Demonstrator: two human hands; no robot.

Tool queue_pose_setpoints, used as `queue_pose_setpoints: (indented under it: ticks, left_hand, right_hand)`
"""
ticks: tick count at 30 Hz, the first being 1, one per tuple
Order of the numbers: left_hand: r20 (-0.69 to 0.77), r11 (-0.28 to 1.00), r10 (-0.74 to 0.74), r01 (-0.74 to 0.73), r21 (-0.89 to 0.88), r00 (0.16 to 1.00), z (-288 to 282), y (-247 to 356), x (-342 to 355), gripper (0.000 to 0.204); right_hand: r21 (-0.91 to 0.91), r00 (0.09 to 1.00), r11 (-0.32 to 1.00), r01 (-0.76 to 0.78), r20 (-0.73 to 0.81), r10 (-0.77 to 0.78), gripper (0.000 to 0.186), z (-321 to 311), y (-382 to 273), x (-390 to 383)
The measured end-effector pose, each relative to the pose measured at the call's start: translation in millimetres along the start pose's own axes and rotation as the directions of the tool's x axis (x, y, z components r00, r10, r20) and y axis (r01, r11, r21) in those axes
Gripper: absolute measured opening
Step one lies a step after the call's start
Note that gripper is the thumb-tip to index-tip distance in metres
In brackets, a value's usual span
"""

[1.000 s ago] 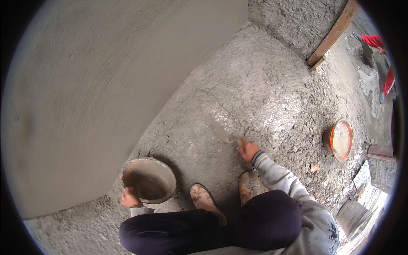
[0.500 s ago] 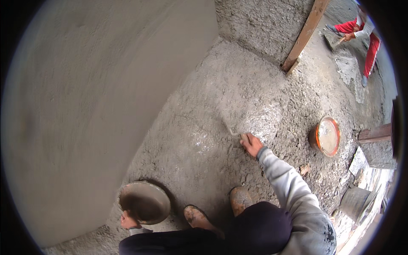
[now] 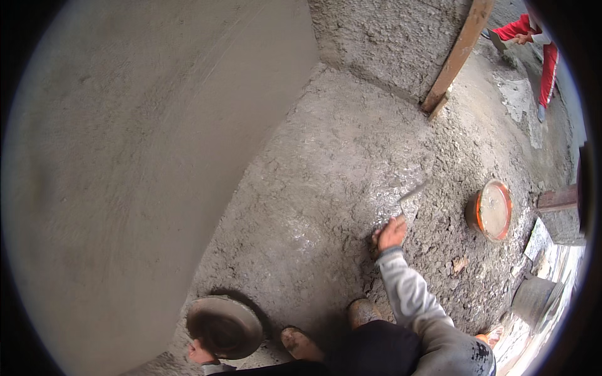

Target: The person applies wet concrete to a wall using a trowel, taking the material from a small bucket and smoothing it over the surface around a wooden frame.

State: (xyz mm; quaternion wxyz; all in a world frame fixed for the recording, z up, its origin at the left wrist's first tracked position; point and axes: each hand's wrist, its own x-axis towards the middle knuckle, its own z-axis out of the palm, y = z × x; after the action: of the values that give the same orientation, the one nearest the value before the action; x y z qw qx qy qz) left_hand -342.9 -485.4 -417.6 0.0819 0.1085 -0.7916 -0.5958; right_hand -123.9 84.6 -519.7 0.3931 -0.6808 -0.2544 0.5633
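Observation:
My right hand (image 3: 392, 233) is closed around the handle of a trowel (image 3: 412, 191). Its thin blade, seen nearly edge-on, points up and right over the wet, rough mortar floor (image 3: 301, 188); I cannot tell whether it touches. At the lower left, my left hand (image 3: 200, 353) grips the near-left rim of a round, mortar-smeared basin (image 3: 251, 323). The basin is tilted, and dark inside with a grey coating. My fingers on the basin are partly hidden.
A smooth plastered wall (image 3: 144, 156) rises on the left. An orange-rimmed bucket (image 3: 495, 210) of grey slurry stands at right. A wooden board (image 3: 458, 56) leans against the rough far wall. Beyond it, a person in red trousers (image 3: 549, 75) holds a flat tool. A grey container (image 3: 533, 301) lies lower right.
My right hand has swung right and nearer to me, and the trowel blade has turned from up-left to up-right. My left hand stays on the basin. The other person's tool has shifted up.

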Motion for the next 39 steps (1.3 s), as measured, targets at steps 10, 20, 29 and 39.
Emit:
queue_pose_setpoints:
  ticks: [10, 20, 29, 39]
  left_hand:
    - [-0.062, 0.966, 0.005, 0.011, 0.257, 0.998, 1.9, 16.9, -0.1, 0.013]
    - [-0.043, 0.925, -0.051, 0.063, 0.375, 0.998, -74.0, -15.4, 23.0, 0.021]
    - [-0.013, 0.884, -0.389, 0.378, 0.276, 0.921, -48.5, 29.3, -17.2, 0.036]
    - [-0.109, 0.843, -0.236, 0.259, 0.472, 0.966, -42.6, 9.9, -8.4, 0.035]
  right_hand:
    - [-0.553, 0.602, 0.825, 0.117, 0.700, 0.384, 0.041, 131.1, -17.0, 40.1]
    - [-0.389, 0.626, 0.881, 0.271, 0.766, 0.145, 0.041, 219.8, -42.1, 64.7]
    - [-0.140, 0.819, 0.806, 0.574, 0.086, -0.568, 0.032, 240.2, -23.0, 124.6]
    - [-0.023, 0.980, 0.984, 0.177, 0.099, -0.174, 0.036, 244.9, -79.1, 165.9]
